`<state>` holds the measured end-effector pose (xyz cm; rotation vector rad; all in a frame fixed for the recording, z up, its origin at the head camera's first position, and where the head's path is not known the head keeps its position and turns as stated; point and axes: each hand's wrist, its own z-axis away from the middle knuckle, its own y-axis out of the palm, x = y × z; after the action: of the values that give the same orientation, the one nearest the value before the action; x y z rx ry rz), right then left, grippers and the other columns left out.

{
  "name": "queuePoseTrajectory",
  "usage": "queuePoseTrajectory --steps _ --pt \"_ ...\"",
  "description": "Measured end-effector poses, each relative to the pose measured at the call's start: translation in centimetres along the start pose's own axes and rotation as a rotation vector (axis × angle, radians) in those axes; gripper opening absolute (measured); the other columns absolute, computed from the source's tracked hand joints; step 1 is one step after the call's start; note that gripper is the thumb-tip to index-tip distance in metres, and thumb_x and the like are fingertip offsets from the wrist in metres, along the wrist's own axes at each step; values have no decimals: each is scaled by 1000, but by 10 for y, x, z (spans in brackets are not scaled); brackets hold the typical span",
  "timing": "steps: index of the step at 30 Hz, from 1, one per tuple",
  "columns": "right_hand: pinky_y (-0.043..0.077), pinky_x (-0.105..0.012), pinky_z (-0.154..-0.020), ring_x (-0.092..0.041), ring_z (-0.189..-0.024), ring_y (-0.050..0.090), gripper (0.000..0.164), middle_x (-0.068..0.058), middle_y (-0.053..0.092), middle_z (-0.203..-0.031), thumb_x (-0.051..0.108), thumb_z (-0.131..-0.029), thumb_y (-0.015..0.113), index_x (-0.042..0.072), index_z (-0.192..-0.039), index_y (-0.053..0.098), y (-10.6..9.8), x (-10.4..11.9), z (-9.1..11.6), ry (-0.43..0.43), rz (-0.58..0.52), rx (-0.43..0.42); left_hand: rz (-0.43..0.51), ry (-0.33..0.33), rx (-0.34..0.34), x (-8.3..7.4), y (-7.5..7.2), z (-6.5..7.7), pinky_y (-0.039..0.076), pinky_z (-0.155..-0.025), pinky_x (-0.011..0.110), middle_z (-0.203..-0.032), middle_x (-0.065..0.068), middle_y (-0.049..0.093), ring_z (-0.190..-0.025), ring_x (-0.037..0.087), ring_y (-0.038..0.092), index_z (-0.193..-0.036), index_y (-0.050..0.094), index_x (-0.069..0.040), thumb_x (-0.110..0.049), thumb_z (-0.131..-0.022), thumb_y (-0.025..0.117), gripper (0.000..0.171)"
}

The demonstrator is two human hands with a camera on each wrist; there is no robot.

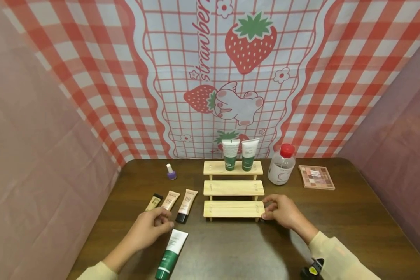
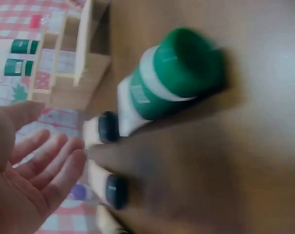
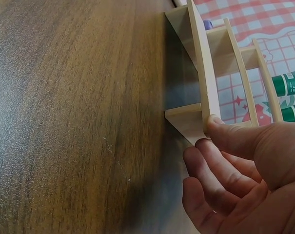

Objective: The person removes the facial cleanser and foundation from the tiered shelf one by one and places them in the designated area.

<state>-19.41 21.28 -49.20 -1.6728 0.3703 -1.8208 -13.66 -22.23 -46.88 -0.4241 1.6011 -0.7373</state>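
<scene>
One wooden rack (image 1: 233, 188), right grip (image 1: 282, 210) pinching

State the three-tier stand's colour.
Pale yellow; the stand shows best in the head view.

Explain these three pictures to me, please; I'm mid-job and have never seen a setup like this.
There is no machine here: a bare left hand and right hand do the work. The wide picture comes from a camera worn on the head, looking forward and down; the other two come from cameras on each wrist.

On the brown table stands a three-step wooden rack, with two green-and-white tubes upright on top. Left of it are a small purple bottle, three small tubes and a larger green-and-white tube, lying down. Right of it are a red-capped bottle and a flat palette.

The right hand grips the rack's lowest step at its right end. The left hand holds nothing, near the lying tubes.
</scene>
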Motion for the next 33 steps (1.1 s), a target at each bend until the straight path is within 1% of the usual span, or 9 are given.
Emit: queuePoseTrajectory --steps 4,7,9,14,19,22,24,29,33 --pt "51 -33 -56 -16 -67 65 44 -7 75 -82 3 -77 86 -4 -116 66 -1 0 1 6 -10 4 32 73 -57 -17 0 -32 58 -74 29 -95 4 74 -84 15 69 -114 71 -9 -16 -90 79 26" --pt "52 -34 -55 -16 -66 64 45 -8 75 -83 3 -78 86 -4 -116 65 -3 1 2 11 -13 4 77 106 -63 -34 5 -57 60 -84 37 -108 7 73 -96 21 71 -123 68 -11 -16 -92 78 33" --pt "52 -34 -54 -16 -66 64 44 -8 75 -83 3 -78 86 -4 -116 65 -4 1 2 16 -16 3 103 122 -51 -45 8 -73 59 -90 40 -116 8 72 -104 23 70 -130 64 -13 -20 -94 76 39" --pt "52 -35 -54 -16 -66 65 43 -9 75 -84 2 -78 85 -4 -116 64 -2 1 2 24 -34 7 165 145 -33 -67 18 -113 57 -95 42 -128 10 68 -112 25 68 -140 58 -14 -26 -96 74 48" --pt "51 -35 -51 -17 -62 62 43 -8 74 -82 0 -78 84 -3 -116 64 0 2 1 34 -57 7 202 129 -40 -78 29 -144 59 -92 44 -131 11 66 -111 25 68 -143 56 -16 -28 -97 74 51" --pt "51 -34 -49 -17 -60 61 42 -8 74 -81 -2 -78 84 -3 -116 64 1 2 1 35 -63 3 196 121 -51 -84 32 -157 59 -91 44 -132 11 65 -111 25 68 -143 57 -17 -30 -97 74 51" --pt "51 -34 -49 -17 -60 61 42 -7 74 -81 -2 -78 84 -4 -116 64 1 1 1 34 -60 1 189 117 -56 -89 34 -163 59 -90 44 -133 11 65 -112 25 67 -142 58 -18 -32 -96 74 51" --pt "51 -34 -51 -16 -62 62 42 -7 74 -81 -2 -78 84 -3 -115 65 0 1 1 37 -54 -5 197 117 -40 -103 37 -170 58 -91 45 -136 5 63 -115 23 66 -144 57 -22 -36 -94 76 55" --pt "51 -33 -52 -16 -63 62 41 -8 74 -81 -1 -77 84 -3 -114 65 0 2 1 32 -50 -8 207 130 -39 -110 40 -174 58 -92 44 -131 1 65 -115 22 66 -142 58 -24 -37 -94 77 54"
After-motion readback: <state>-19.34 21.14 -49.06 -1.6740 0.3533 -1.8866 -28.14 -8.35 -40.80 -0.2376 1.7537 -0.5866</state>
